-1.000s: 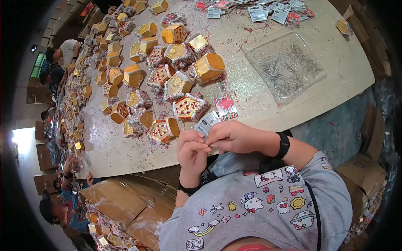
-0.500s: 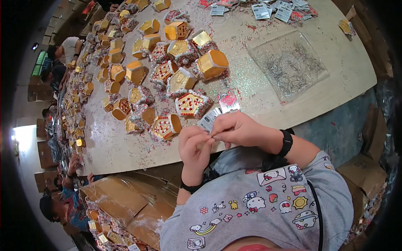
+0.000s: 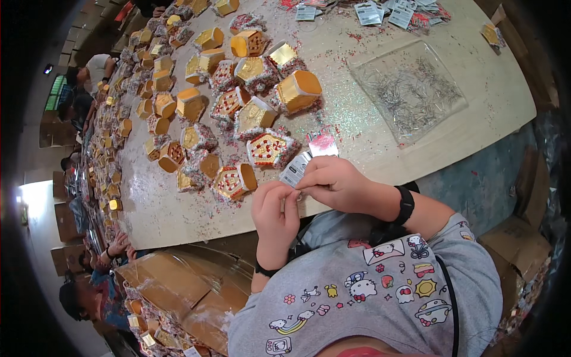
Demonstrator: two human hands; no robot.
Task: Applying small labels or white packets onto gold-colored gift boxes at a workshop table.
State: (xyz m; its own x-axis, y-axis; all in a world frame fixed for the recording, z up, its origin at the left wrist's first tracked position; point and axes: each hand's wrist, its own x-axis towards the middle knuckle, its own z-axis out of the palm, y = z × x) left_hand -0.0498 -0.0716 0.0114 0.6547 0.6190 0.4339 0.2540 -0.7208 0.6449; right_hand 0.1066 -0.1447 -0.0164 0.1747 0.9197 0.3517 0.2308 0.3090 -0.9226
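Note:
My left hand (image 3: 276,215) and my right hand (image 3: 340,185) meet at the table's near edge, fingertips close together. Each has thumb and fingers pinched; whatever is between them is too small to make out. Just beyond the fingers lies a grey-and-white card tag (image 3: 295,169); whether a finger touches it is not clear. Another card tag, red and white (image 3: 322,144), rests a little farther off. To the left, nearest my hands, are gold house-shaped ornaments, one with red-and-white trim (image 3: 234,181) and another like it (image 3: 269,149), their edges coated in white and coloured bits.
Many more gold house ornaments (image 3: 191,105) cover the table's left side. A clear shallow tray (image 3: 399,140) of thin metal pins or wires sits at right. Card tags (image 3: 399,15) are piled at the far edge. A cardboard box (image 3: 178,279) stands lower left; other people work along the left.
My fingertips have drawn slightly apart, the right ones shifting a little up and the left hand turning slightly. At the far left, another person's hand has risen and opened.

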